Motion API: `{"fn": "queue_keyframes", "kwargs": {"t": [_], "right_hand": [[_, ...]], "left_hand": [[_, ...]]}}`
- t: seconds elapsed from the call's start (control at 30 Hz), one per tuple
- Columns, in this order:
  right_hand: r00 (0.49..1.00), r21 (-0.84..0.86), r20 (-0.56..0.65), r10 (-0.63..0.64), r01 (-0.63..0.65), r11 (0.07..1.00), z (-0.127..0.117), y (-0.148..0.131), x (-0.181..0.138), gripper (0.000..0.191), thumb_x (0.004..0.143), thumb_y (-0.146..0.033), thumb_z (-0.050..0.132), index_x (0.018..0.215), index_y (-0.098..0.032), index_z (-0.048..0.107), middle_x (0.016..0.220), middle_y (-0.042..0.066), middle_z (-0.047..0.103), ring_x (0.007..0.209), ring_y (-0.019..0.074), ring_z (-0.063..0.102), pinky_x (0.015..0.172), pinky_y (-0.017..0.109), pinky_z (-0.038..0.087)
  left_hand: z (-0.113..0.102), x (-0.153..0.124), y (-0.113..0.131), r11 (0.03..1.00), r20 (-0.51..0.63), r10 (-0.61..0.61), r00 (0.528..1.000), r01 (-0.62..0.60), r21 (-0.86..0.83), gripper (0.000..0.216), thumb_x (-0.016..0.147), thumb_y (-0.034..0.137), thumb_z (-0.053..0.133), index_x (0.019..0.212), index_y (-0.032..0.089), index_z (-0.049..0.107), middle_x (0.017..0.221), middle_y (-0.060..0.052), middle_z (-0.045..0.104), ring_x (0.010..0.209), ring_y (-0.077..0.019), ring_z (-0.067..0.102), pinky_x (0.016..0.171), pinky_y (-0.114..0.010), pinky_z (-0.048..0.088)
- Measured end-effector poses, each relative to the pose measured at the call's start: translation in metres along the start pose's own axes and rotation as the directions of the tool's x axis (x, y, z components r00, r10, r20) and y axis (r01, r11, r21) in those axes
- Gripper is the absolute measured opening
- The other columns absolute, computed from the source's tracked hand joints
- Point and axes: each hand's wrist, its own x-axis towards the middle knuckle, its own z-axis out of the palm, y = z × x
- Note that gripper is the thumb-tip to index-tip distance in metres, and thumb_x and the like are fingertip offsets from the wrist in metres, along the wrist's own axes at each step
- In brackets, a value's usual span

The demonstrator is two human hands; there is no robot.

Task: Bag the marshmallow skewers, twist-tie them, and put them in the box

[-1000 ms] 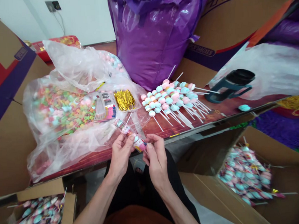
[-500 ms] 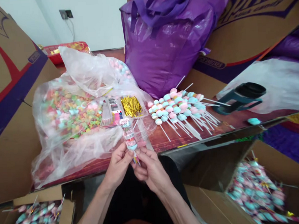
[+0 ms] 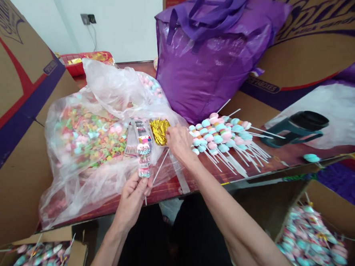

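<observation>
My left hand is closed around the lower end of a marshmallow candy skewer in a printed clear wrapper; its white stick pokes out below the fingers. My right hand has its fingers curled together at the right edge of a pile of gold twist ties; whether a tie is between the fingertips is hidden. Beside the ties lies a stack of printed wrappers. To the right of my right hand, several unwrapped pink and blue marshmallow skewers lie in a heap, sticks towards me.
Loose gummy candies lie in a clear plastic bag at left. A purple bag stands behind the skewers, a dark mug lies at right. Cardboard boxes with wrapped skewers flank me below the table edge.
My right hand has left the wrapped skewer's lower end and moved up and right to the gold twist ties. My left hand keeps the skewer, shifted slightly left. The view has shifted a little.
</observation>
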Motion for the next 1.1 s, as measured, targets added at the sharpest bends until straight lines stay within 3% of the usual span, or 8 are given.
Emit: {"fn": "queue_keyframes", "kwargs": {"t": [0.23,0.33,0.43,0.5,0.57,0.7,0.83,1.1], "right_hand": [[0.999,-0.028,0.048,-0.003,0.004,1.0,0.009,0.007,0.016,0.032,0.092,-0.012,0.046,0.107,-0.016,0.073,0.107,0.018,0.07,0.095,0.0301,0.063,0.074,0.036,0.044],[0.996,0.186,-0.084,-0.011,0.026,0.982,-0.003,0.013,-0.007,0.026,0.093,-0.018,0.048,0.097,-0.018,0.074,0.091,0.011,0.072,0.086,0.0254,0.063,0.074,0.034,0.044],[0.98,0.683,-0.2,0.015,0.128,0.719,-0.013,0.017,-0.049,0.017,0.09,-0.023,0.056,0.083,-0.019,0.071,0.077,0.003,0.068,0.071,0.0181,0.06,0.068,0.029,0.045],[0.994,0.88,-0.107,0.003,0.093,0.466,-0.013,0.016,-0.084,0.013,0.086,-0.027,0.063,0.081,-0.02,0.071,0.068,-0.001,0.064,0.059,0.0143,0.055,0.059,0.026,0.043],[0.999,0.944,0.031,-0.037,-0.017,0.329,-0.009,0.012,-0.117,0.012,0.083,-0.029,0.068,0.078,-0.02,0.073,0.061,-0.003,0.061,0.053,0.0122,0.05,0.052,0.024,0.04],[0.979,0.963,0.203,0.029,-0.205,0.172,0.007,0.002,-0.155,0.011,0.074,-0.028,0.076,0.069,-0.019,0.073,0.057,-0.003,0.061,0.05,0.0093,0.044,0.048,0.022,0.035],[0.944,0.95,0.312,0.111,-0.31,-0.03,0.016,-0.001,-0.161,0.019,0.067,-0.032,0.08,0.065,-0.017,0.069,0.056,-0.002,0.061,0.047,0.0072,0.041,0.044,0.021,0.029],[0.92,0.931,0.357,0.161,-0.335,-0.146,0.012,0.003,-0.164,0.024,0.067,-0.032,0.08,0.063,-0.017,0.061,0.053,-0.004,0.055,0.045,0.0063,0.037,0.042,0.02,0.025]], "left_hand": [[0.002,-0.003,-0.003,0.98,-0.014,-0.121,0.993,0.117,-0.16,0.019,0.084,0.03,0.074,0.09,0.015,0.065,0.077,-0.001,0.058,0.06,-0.0062,0.039,0.058,-0.02,0.033],[0.007,-0.001,-0.004,0.977,-0.088,-0.106,0.99,0.088,-0.194,0.022,0.08,0.029,0.079,0.087,0.015,0.064,0.076,-0.001,0.061,0.058,-0.0054,0.04,0.057,-0.019,0.033],[0.01,0.002,-0.006,0.983,-0.162,-0.075,0.984,0.046,-0.178,0.024,0.075,0.031,0.082,0.087,0.016,0.067,0.075,-0.001,0.063,0.057,-0.0054,0.043,0.056,-0.019,0.034],[0.012,0.003,-0.008,0.989,-0.182,-0.058,0.982,0.032,-0.143,0.025,0.074,0.034,0.082,0.082,0.015,0.067,0.073,-0.001,0.062,0.055,-0.0052,0.042,0.055,-0.02,0.033],[0.013,0.002,-0.012,0.996,-0.179,-0.039,0.983,0.024,-0.087,0.027,0.076,0.038,0.08,0.077,0.014,0.067,0.069,0.0,0.058,0.054,-0.005,0.039,0.052,-0.02,0.029],[0.019,-0.004,-0.024,0.998,-0.153,-0.013,0.988,0.023,0.062,0.028,0.079,0.041,0.075,0.088,0.016,0.067,0.065,0.003,0.051,0.055,-0.0076,0.038,0.052,-0.021,0.031],[0.026,-0.014,-0.032,0.978,-0.148,0.082,0.986,-0.051,0.203,0.019,0.087,0.035,0.067,0.097,0.022,0.058,0.077,0.003,0.056,0.07,-0.0114,0.051,0.067,-0.023,0.043],[0.036,-0.023,-0.023,0.959,-0.017,0.096,0.995,-0.088,0.27,0.017,0.085,0.033,0.07,0.089,0.02,0.06,0.077,0.001,0.059,0.068,-0.0118,0.051,0.064,-0.023,0.04]]}}
